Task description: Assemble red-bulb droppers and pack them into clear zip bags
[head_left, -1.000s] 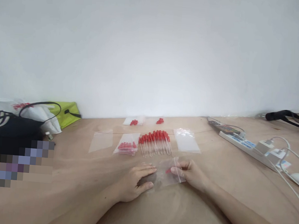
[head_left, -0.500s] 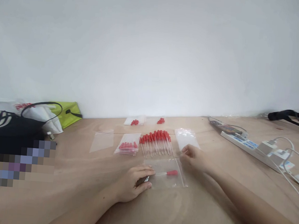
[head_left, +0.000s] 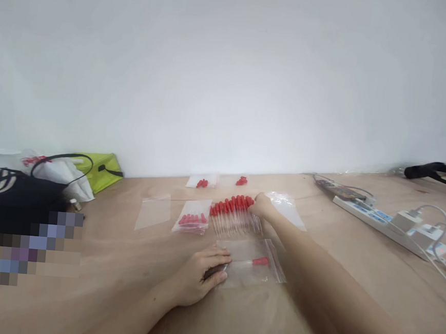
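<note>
My left hand (head_left: 204, 274) lies with fingers apart on the left end of a clear zip bag (head_left: 237, 279). Inside that bag is a dropper with a red bulb (head_left: 261, 261). Beyond it is a row of glass droppers with red bulbs (head_left: 232, 205). My right hand (head_left: 260, 207) is closed at the right end of the row, fingertips at the last bulbs; what it pinches is hidden. Left of the row sits a stack of bags with red bulbs (head_left: 192, 217). A flat clear bag (head_left: 153, 212) lies farther left. Behind my right wrist are more clear bags (head_left: 289, 211).
At the back lie loose red bulbs (head_left: 241, 181) and a bag with red bulbs on it (head_left: 191, 180). A power strip (head_left: 376, 223) with plugs and cables is right. A dark bag (head_left: 15, 199) and green bag (head_left: 101, 173) stand left.
My right hand has moved left and away from me, from the clear bags to the right end of the dropper row. My left hand remains on the zip bag.
</note>
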### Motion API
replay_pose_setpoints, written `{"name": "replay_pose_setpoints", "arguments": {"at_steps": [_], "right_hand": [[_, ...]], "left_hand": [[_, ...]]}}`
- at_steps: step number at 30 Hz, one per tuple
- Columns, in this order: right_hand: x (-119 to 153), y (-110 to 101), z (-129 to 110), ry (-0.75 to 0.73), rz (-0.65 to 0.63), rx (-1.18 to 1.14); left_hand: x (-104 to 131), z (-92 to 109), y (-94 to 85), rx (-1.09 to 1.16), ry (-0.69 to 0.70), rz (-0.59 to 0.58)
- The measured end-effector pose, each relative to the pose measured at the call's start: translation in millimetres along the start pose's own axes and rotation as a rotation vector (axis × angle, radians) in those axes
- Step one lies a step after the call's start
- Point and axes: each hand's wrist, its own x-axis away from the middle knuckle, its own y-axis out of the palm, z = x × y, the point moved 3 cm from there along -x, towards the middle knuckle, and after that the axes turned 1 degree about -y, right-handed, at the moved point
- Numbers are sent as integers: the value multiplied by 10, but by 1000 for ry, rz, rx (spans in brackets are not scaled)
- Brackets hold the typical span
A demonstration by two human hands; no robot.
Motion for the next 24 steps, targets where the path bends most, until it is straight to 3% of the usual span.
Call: {"name": "replay_pose_setpoints", "arguments": {"at_steps": [4, 7, 11, 14, 16, 19, 24], "right_hand": [[-3, -57, -47, 1, -30, -45], [83, -212, 24, -32, -44, -128], [348, -445, 371, -74, -68, -257], [546, -524, 754, -113, 67, -594], [621, -493, 995, -67, 162, -687], [662, -376, 1180, 3, 166, -798], [793, -245, 1072, 16, 90, -945]], "left_hand": [[0, 2, 2, 6, -3, -2], [-1, -1, 5, 10, -6, -12], [-5, 2, 5, -1, -15, -26], [-11, 2, 15, -12, -16, -37], [-16, -1, 23, -18, -15, -33], [-21, -7, 31, -16, -7, -19], [-13, 3, 32, -28, -22, -19]]}}
